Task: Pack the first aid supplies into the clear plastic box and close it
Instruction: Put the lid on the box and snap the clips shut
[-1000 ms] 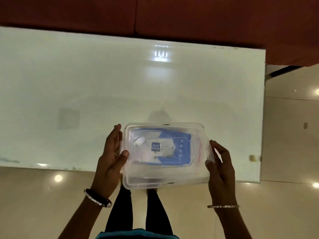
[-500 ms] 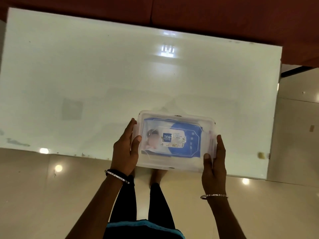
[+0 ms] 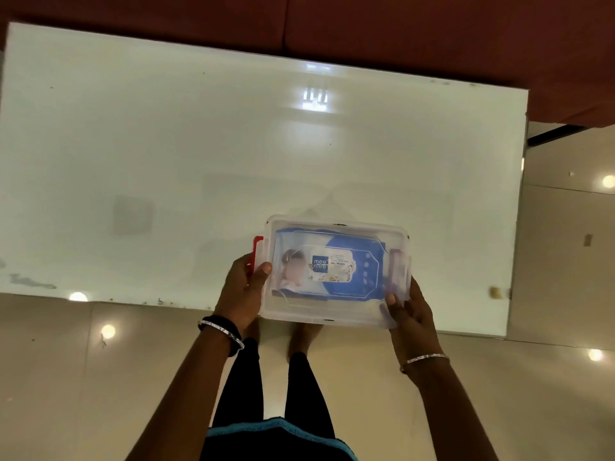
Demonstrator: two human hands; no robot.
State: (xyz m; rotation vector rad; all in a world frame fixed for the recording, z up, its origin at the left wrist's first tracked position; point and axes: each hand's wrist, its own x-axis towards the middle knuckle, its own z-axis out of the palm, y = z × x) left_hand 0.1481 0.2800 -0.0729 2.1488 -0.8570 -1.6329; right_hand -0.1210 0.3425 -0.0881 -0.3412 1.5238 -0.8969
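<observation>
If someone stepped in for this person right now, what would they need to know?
Left hand: grips the left end of the clear plastic box, thumb on the lid by the red latch.
Right hand: holds the near right corner, thumb on the lid.
The box sits at the near edge of the white table, lid on, wet wipes pack inside.
Done: packing, as far as visible.
Left: check both end latches are snapped; I cannot tell.

Dim, soft light falls from overhead. A ceiling fixture glares white on my glossy table [image 3: 166, 144], and small round lamp spots shine off the floor [image 3: 549, 410]. My box [image 3: 336, 314] lid catches a hazy sheen, so the print beneath is perhaps slightly blurred. Edges bow a little from the wide lens.
</observation>
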